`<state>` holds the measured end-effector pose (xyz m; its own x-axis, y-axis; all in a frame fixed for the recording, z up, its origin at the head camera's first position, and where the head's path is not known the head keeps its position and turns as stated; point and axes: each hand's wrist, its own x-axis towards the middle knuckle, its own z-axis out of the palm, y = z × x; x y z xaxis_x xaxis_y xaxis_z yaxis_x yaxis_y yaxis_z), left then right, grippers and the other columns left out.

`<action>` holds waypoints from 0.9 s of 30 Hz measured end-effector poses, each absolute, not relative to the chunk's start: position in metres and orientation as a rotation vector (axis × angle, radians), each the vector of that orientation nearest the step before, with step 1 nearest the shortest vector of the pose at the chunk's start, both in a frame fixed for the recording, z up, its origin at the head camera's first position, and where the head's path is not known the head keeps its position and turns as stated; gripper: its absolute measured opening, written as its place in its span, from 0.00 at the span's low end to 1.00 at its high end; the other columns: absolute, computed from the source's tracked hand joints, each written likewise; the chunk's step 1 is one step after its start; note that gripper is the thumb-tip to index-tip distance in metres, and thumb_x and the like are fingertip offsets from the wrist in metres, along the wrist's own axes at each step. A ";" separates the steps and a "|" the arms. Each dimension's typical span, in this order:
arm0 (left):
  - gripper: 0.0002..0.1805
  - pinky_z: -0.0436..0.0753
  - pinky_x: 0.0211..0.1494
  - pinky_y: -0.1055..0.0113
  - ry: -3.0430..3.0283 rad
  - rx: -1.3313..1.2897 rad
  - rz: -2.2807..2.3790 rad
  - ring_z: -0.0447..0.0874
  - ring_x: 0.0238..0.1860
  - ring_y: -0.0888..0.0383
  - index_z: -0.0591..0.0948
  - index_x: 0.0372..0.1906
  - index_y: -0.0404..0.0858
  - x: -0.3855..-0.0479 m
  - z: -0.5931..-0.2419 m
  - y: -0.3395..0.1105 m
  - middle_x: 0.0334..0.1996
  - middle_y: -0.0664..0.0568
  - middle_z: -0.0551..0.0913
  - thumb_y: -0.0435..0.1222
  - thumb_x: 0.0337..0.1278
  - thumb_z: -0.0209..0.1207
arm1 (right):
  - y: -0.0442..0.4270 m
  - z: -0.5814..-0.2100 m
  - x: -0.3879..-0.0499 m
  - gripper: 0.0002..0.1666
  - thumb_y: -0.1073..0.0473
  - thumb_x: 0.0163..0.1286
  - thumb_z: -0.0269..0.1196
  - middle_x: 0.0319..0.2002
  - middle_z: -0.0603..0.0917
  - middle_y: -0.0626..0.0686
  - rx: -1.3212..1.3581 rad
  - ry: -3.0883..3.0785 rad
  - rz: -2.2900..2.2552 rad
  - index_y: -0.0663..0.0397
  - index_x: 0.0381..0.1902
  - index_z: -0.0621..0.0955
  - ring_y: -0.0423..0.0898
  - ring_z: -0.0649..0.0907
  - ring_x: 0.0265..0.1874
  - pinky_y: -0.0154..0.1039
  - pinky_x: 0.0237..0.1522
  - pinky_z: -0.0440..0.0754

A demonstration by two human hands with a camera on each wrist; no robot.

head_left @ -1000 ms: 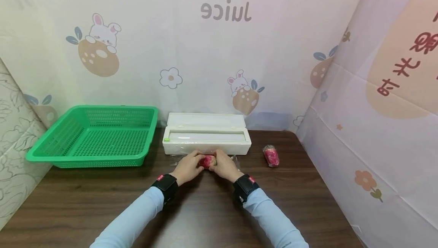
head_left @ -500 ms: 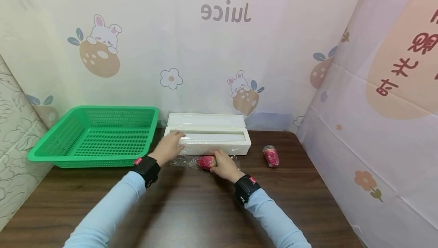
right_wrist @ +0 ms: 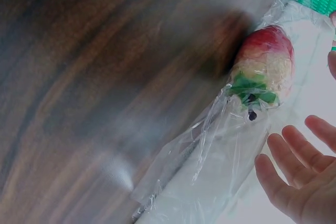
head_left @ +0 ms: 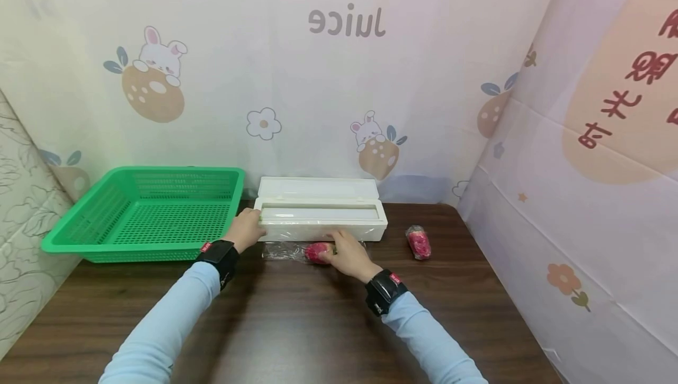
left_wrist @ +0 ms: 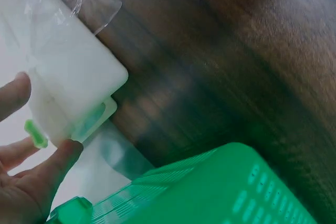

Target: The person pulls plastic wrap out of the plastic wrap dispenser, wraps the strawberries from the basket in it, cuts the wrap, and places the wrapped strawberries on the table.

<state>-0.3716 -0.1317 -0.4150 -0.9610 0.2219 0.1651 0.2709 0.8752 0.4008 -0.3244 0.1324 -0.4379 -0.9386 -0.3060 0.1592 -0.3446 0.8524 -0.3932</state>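
Observation:
A white cling film dispenser (head_left: pixel 324 231) stands at the back with its lid raised. Beside its left end is my left hand (head_left: pixel 245 231); in the left wrist view its fingers are spread around the green slider (left_wrist: pixel 35 134), with a finger close against it. In front of the dispenser lies a red-and-cream fruit (right_wrist: pixel 265 61) with green leaves and a dark stem, under clear cling film (right_wrist: pixel 210 145) drawn out from the dispenser. My right hand (head_left: pixel 351 256) hovers at the fruit's right end, its fingers loosely extended and apart from it in the right wrist view.
A green perforated basket (head_left: pixel 222 248) stands at the left, close to my left hand. Another red fruit wrapped in film (head_left: pixel 419 244) lies on the right of the brown wooden table (head_left: pixel 318 325). A printed curtain hangs behind.
My left hand has let go of the fruit and moved left to the dispenser's end. My right hand has stayed near the fruit, and the film lies flatter on the left.

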 end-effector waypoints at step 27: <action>0.13 0.76 0.44 0.51 -2.831 -0.239 -0.647 0.75 0.45 0.44 0.83 0.41 0.34 -0.376 -0.421 -0.128 0.40 0.39 0.80 0.33 0.48 0.64 | 0.017 -0.408 -0.383 0.10 0.65 0.63 0.58 0.37 0.85 0.51 0.970 -2.635 0.510 0.56 0.40 0.84 0.44 0.83 0.38 0.34 0.42 0.79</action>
<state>-0.3759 -0.1278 -0.4208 -0.9608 0.1072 0.2556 0.2077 0.8892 0.4076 -0.3826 0.0173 -0.4080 -0.7327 -0.5642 0.3807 -0.6654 0.7113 -0.2266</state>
